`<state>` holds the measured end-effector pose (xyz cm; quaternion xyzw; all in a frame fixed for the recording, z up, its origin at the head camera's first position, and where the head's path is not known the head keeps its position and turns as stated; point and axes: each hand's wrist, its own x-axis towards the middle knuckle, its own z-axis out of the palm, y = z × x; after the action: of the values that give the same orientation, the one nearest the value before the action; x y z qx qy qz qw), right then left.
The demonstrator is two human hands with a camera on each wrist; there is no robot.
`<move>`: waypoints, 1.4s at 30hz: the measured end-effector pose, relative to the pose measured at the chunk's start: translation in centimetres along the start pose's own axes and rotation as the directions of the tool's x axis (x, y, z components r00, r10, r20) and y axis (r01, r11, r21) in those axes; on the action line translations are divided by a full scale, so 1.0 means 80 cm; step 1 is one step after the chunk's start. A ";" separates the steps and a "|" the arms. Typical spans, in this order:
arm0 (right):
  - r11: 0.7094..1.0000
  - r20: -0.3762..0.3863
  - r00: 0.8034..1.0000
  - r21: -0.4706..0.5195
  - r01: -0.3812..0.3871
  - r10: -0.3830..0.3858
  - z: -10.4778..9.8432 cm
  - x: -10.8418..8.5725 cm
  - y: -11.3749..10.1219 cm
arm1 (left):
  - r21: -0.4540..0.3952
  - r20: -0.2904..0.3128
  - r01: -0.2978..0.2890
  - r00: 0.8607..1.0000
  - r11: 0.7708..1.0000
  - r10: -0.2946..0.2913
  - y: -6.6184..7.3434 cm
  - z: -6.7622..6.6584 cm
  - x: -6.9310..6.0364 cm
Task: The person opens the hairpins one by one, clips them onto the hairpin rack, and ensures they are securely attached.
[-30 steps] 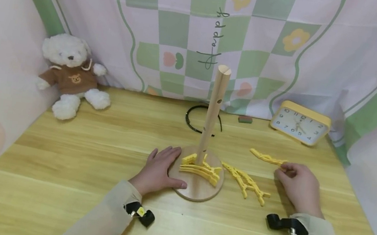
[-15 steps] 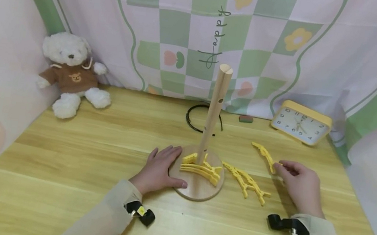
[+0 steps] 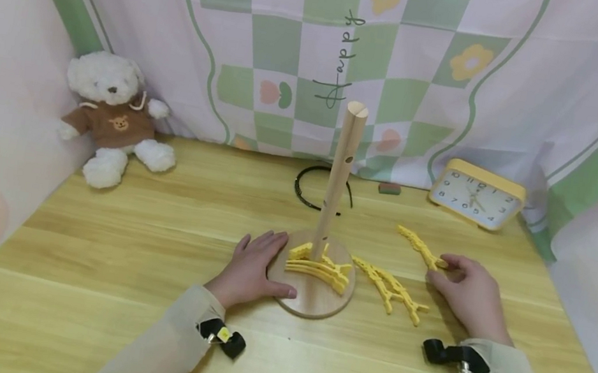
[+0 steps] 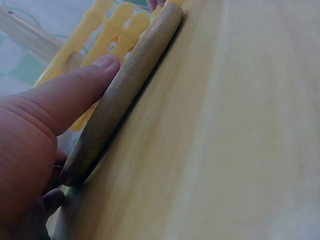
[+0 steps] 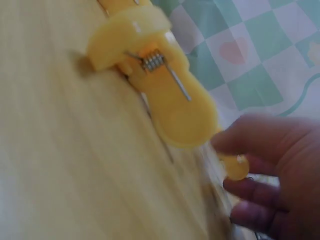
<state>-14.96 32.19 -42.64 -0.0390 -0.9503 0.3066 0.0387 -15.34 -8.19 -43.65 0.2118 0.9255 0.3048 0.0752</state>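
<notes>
In the head view, a wooden stand's round base (image 3: 310, 304) carries an upright post (image 3: 340, 173). Several yellow hair clips (image 3: 318, 271) lie on the base around the post's foot. My left hand (image 3: 251, 273) rests against the base's left side, fingers extended, thumb over the rim; in the left wrist view the thumb (image 4: 82, 87) lies beside the clips. My right hand (image 3: 474, 296) pinches the handle end of another yellow hair clip (image 3: 417, 243) on the table. Its metal spring (image 5: 153, 60) shows in the right wrist view. Further yellow hair clips (image 3: 389, 284) lie between stand and right hand.
Behind the post lies a black headband (image 3: 300, 193). A small red-and-green block (image 3: 389, 189) and a yellow clock (image 3: 476, 197) stand toward the back right. A white teddy bear (image 3: 117, 121) sits at the back left, before a patterned curtain (image 3: 273, 47).
The hair clip at my right hand has swung from nearly crosswise to slanting, its handle end nearer me. My right hand has shifted slightly left. The left hand and stand stay put.
</notes>
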 end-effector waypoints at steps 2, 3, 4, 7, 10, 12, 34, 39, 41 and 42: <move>1.000 -0.027 1.000 0.018 0.010 -0.009 -0.001 -0.002 -0.003 | 0.002 0.000 0.000 1.000 1.000 0.000 0.000 0.000 0.000; 0.999 -0.040 0.999 0.025 0.024 -0.023 -0.001 -0.002 -0.005 | 0.005 0.001 0.000 1.000 1.000 0.000 0.000 0.000 0.000; 0.998 -0.055 0.997 0.033 0.047 -0.045 -0.002 -0.003 -0.007 | 0.006 0.000 -0.001 1.000 1.000 0.001 -0.001 0.000 0.000; 0.992 -0.082 0.990 0.041 0.121 -0.117 -0.003 -0.006 -0.018 | 0.009 0.000 -0.001 1.000 1.000 0.001 -0.001 0.000 0.001; 0.983 -0.082 0.982 0.063 0.173 -0.168 -0.002 -0.009 -0.029 | 0.009 0.000 0.000 1.000 1.000 0.000 -0.001 0.001 0.001; 0.978 -0.077 0.978 0.069 0.198 -0.193 -0.001 -0.011 -0.036 | 0.009 0.002 0.004 1.000 1.000 -0.004 -0.002 0.001 0.002; 0.909 0.020 0.926 0.200 0.366 -0.377 0.001 -0.033 -0.099 | 0.000 0.004 0.006 1.000 1.000 -0.006 -0.002 0.002 0.002; 0.892 0.047 0.911 0.234 0.388 -0.409 0.008 -0.036 -0.107 | -0.004 0.004 0.006 1.000 1.000 -0.006 -0.002 0.002 0.002; 0.888 0.056 0.910 0.250 0.386 -0.411 0.011 -0.037 -0.110 | -0.002 0.002 0.004 1.000 1.000 -0.004 -0.003 0.002 0.002; 0.887 0.057 0.909 0.255 0.386 -0.412 0.013 -0.037 -0.111 | 0.000 0.001 0.003 1.000 1.000 -0.003 -0.003 0.002 0.001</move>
<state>-12.53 24.08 -38.43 0.1792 -0.8949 0.4051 0.0531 -15.46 -8.19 -43.92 0.2105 0.9258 0.3045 0.0762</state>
